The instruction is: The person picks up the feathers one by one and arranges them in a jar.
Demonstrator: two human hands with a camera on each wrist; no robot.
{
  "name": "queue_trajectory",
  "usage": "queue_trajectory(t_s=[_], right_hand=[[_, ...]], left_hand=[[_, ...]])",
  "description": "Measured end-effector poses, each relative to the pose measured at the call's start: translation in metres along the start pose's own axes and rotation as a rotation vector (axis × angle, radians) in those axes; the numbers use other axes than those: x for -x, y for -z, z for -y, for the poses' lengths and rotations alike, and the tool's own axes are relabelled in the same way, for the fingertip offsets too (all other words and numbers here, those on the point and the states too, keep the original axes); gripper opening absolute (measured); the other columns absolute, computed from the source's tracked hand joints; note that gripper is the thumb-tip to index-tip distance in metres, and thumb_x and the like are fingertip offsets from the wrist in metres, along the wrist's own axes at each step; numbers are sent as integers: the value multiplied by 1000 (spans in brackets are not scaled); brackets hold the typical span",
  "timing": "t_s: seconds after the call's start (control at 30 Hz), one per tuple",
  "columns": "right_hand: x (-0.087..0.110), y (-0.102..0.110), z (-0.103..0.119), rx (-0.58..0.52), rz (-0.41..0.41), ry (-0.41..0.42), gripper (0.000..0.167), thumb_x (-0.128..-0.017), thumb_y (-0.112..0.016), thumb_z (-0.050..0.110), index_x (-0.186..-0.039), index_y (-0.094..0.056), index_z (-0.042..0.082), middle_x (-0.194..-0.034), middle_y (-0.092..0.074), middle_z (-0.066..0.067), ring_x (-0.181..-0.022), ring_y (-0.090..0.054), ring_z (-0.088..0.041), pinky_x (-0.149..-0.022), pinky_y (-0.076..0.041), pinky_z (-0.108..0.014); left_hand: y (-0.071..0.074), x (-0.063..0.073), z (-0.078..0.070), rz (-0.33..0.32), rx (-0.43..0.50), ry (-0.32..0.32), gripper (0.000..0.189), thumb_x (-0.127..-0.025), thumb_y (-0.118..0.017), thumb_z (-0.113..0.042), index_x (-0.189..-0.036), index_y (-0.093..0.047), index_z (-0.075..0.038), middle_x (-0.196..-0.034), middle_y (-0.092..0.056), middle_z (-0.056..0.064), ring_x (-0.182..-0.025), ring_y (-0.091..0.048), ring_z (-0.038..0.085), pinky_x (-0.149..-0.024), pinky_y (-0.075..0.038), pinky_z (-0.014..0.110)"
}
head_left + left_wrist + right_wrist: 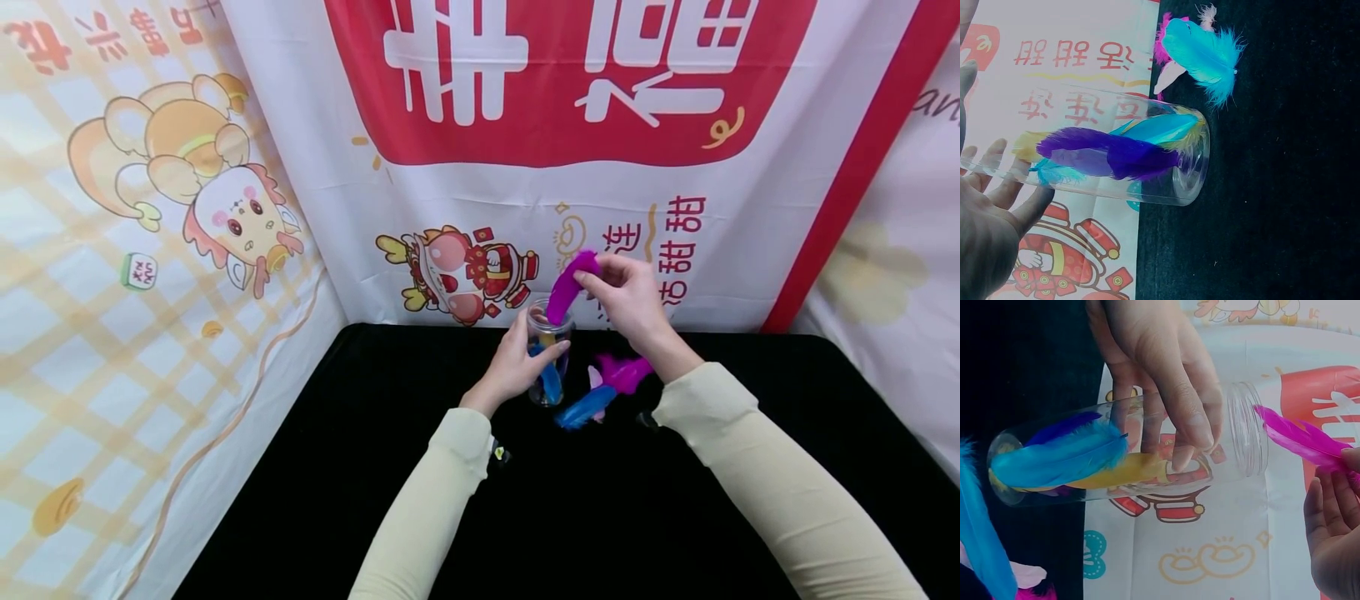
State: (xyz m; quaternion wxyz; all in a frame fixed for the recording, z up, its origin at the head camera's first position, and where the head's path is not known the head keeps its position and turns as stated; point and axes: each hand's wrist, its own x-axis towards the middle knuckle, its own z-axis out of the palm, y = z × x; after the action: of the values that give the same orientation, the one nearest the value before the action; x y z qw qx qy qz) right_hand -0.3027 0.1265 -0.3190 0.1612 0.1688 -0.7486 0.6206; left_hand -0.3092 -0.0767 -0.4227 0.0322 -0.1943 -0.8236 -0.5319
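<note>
A clear jar [534, 329] stands on the black table, gripped near its upper part by my left hand [517, 363]. Inside it, the wrist views show a purple feather [1104, 151], a blue feather [1060, 456] and a yellow feather [1122, 472]. Above the jar, my right hand [630, 300] pinches a magenta feather [572, 287] between thumb and fingers. The feather's tip is right at the jar's open mouth in the right wrist view.
To the right of the jar lie loose feathers: a blue feather [587, 407], magenta feathers [624, 373] and pale pink ones. The black table [375, 417] meets a printed white and red cloth [465, 192] at the back. A checked cloth [150, 350] hangs at the left.
</note>
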Motion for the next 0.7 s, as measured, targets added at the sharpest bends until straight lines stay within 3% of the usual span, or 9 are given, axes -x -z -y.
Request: queue_trajectory(t_s=[0.43, 0.7], right_hand=[[2, -3, -5, 46, 37, -9, 26, -94, -77, 26, -105, -75, 3, -86, -74, 0, -76, -65, -18, -58, -49, -25], [3, -2, -2, 161, 133, 0, 24, -96, -74, 19, -110, -75, -1, -102, -75, -18, -83, -68, -20, -68, -53, -21]], left_hand=[[-1, 1, 1, -5, -3, 5, 83, -96, -67, -53, -159, -25, -20, -153, -44, 4, -135, -50, 20, -109, -46, 49], [0, -1, 3, 1, -21, 5, 86, -95, -66, -58, -160, -24, -19, -154, -43, 4, -135, -50, 20, -109, -46, 44]])
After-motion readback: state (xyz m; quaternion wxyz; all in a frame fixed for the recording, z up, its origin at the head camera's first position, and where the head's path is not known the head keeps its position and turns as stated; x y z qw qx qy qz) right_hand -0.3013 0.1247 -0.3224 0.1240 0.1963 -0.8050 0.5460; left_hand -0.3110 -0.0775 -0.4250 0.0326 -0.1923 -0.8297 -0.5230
